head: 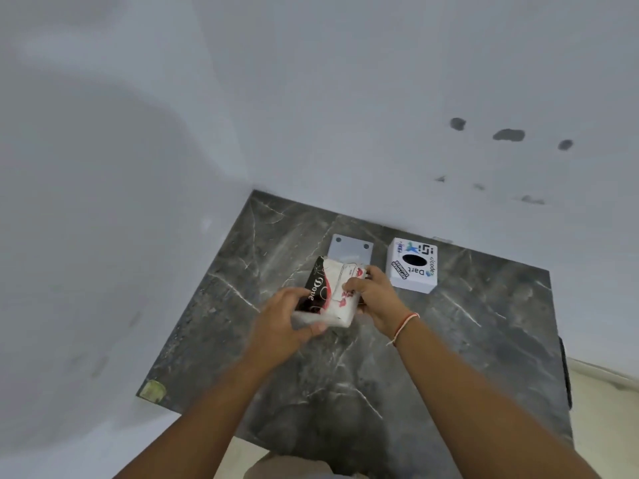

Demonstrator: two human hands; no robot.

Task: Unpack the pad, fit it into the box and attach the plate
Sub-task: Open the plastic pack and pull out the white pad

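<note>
hands: left (280, 323), right (375, 295) both gripping pad packet (332, 292) | plate (350, 250), box (413, 266) behind on table (449, 340)

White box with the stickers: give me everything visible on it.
The white box with stickers is a small square block, matte, plastic-looking. Its top face has a black oval hole in the middle, ringed by colourful stickers; one reads "Dart", another "code". It sits flat on the dark marble-patterned tabletop near the wall, right of the grey plate with two holes. Neither hand touches it.
</note>
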